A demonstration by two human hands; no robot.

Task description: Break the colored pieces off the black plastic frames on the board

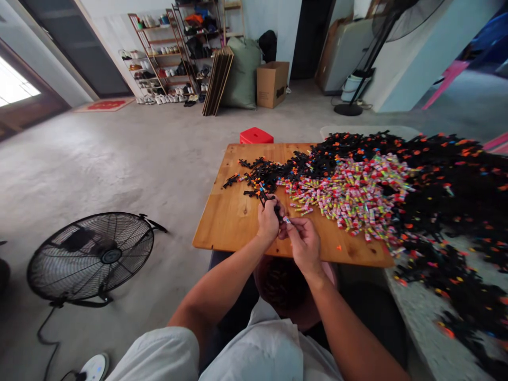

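Observation:
My left hand (268,221) is closed around a small black toy gun (262,197), whose front end points away from me. Pinched between the fingers of my right hand (306,243) is a little pink-and-white candy tube (287,220), held close against the rear of the gun. Both hands are together just above the near part of the wooden table (234,227). Beyond them lies a loose group of black toy guns (260,172) with orange and blue parts. To the right spreads a heap of pink, yellow and red candy tubes (353,196).
A large mound of black toy guns (448,180) covers the right side. Below the table edge, a reddish tub (329,272) sits between my legs. A floor fan (111,256) stands at left, a red stool (256,135) behind the table, and a cardboard box (271,87) farther back.

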